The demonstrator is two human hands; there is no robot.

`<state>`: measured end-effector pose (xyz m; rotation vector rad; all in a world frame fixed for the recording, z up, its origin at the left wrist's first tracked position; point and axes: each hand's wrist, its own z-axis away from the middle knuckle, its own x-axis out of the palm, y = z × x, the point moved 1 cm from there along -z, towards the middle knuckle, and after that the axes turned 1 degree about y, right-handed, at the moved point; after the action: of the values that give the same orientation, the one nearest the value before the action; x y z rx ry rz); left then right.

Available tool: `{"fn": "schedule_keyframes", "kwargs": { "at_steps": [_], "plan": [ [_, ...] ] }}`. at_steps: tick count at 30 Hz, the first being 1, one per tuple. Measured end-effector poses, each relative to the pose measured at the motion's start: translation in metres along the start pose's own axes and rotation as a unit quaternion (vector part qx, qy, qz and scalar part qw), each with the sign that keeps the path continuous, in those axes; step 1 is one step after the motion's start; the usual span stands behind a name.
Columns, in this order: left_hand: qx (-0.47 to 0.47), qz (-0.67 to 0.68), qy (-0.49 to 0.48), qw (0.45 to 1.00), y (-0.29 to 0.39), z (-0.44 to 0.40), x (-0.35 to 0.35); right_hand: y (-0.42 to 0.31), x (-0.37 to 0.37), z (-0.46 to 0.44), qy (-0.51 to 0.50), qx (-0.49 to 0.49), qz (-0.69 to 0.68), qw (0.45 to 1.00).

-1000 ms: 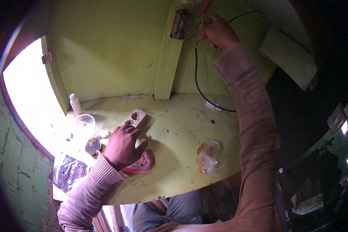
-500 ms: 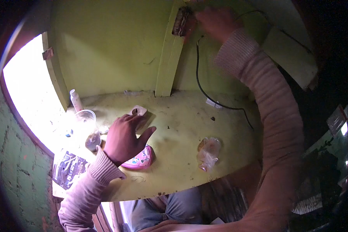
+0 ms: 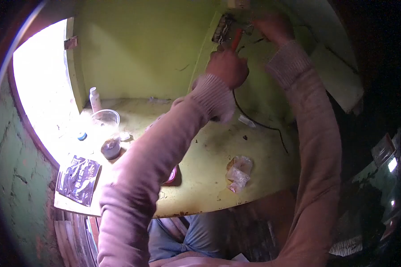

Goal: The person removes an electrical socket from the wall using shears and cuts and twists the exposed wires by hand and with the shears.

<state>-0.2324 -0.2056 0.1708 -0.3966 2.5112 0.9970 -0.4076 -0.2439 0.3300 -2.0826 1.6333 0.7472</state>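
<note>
A red tool (image 3: 237, 39), slim and straight, juts from the curled left hand (image 3: 227, 67), which grips it before the green wall (image 3: 138, 53). Black cable (image 3: 278, 131) trails onto the stained, yellowish worktop (image 3: 205, 178). The right hand (image 3: 274, 27) is blurred; its opening and hold I cannot tell.

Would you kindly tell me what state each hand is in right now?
Left hand: closed, holding the red handle of a tool.
Right hand: blurred; open or closed cannot be told.
</note>
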Motion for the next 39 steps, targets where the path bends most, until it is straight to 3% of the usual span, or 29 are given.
{"fn": "schedule_keyframes", "kwargs": {
  "at_steps": [2,3,5,8,10,14,16,17,19,20,21,22,23,25,27,29,30,32,33,35,36,37,39],
  "plan": [
    [-0.007,0.075,-0.026,0.997,0.000,-0.017,0.011,0.005,0.003,-0.006,-0.051,0.173,-0.023,0.983],
    [-0.006,0.075,-0.023,0.997,0.002,-0.022,0.015,-0.004,-0.002,0.000,-0.071,0.256,-0.096,0.959],
    [-0.039,0.106,-0.019,0.993,0.001,-0.032,0.025,-0.020,-0.005,0.009,-0.089,0.336,-0.168,0.922],
    [-0.038,0.066,0.004,0.997,-0.010,-0.045,0.036,-0.018,-0.005,0.009,-0.147,0.371,-0.179,0.899],
    [-0.015,0.087,0.016,0.996,-0.010,-0.044,0.032,-0.002,-0.010,-0.002,-0.245,0.344,-0.162,0.892],
    [0.040,0.127,0.044,0.990,-0.013,-0.053,0.042,0.001,-0.002,-0.013,-0.224,0.354,-0.082,0.904],
    [0.056,0.159,0.063,0.984,-0.006,-0.055,0.056,-0.003,0.006,-0.015,-0.243,0.131,0.183,0.944],
    [0.071,0.186,0.086,0.976,-0.003,-0.056,0.061,-0.006,0.011,-0.015,-0.244,0.011,0.309,0.919],
    [0.055,0.186,0.059,0.979,0.001,-0.060,0.066,-0.017,0.020,-0.012,-0.231,-0.226,0.525,0.787],
    [0.047,0.185,0.051,0.980,-0.001,-0.068,0.071,-0.037,0.015,-0.004,-0.233,-0.224,0.526,0.786],
    [0.040,0.184,0.043,0.981,-0.004,-0.074,0.075,-0.068,0.002,0.011,-0.229,-0.136,0.489,0.831],
    [0.110,0.234,0.097,0.961,-0.015,-0.085,0.091,-0.083,-0.006,0.020,-0.222,-0.047,0.444,0.867],
    [0.179,0.281,0.148,0.931,-0.022,-0.089,0.100,-0.076,0.002,0.024,-0.220,-0.047,0.444,0.867],
    [0.177,0.322,0.182,0.912,-0.019,-0.087,0.103,-0.059,0.021,0.039,-0.053,-0.198,0.467,0.860],
    [0.177,0.365,0.209,0.890,-0.014,-0.080,0.104,-0.083,0.018,0.051,-0.069,-0.171,0.444,0.877],
    [0.050,0.417,0.126,0.899,-0.015,-0.070,0.096,-0.090,0.011,0.053,-0.082,-0.151,0.420,0.891],
    [0.054,0.413,0.128,0.900,-0.011,-0.057,0.080,-0.081,0.013,0.047,-0.089,-0.135,0.412,0.897],
    [-0.044,0.445,0.071,0.892,-0.008,-0.030,0.054,-0.052,0.020,0.024,-0.092,-0.123,0.400,0.904],
    [-0.045,0.441,0.073,0.893,-0.017,-0.028,0.048,-0.025,0.022,0.007,-0.097,-0.247,0.461,0.847],
    [-0.059,0.399,0.093,0.910,-0.041,-0.033,0.039,-0.012,0.023,-0.004,-0.099,-0.365,0.511,0.772],
    [-0.056,0.368,0.130,0.919,-0.054,-0.039,0.032,-0.012,0.017,-0.009,-0.183,-0.073,0.215,0.957],
    [-0.052,0.338,0.169,0.925,-0.066,-0.045,0.025,-0.012,0.012,-0.010,-0.227,0.233,-0.127,0.937],
    [-0.039,0.265,0.208,0.941,-0.076,-0.050,0.004,-0.019,-0.004,-0.015,-0.248,0.276,-0.190,0.909]
  ]
}}
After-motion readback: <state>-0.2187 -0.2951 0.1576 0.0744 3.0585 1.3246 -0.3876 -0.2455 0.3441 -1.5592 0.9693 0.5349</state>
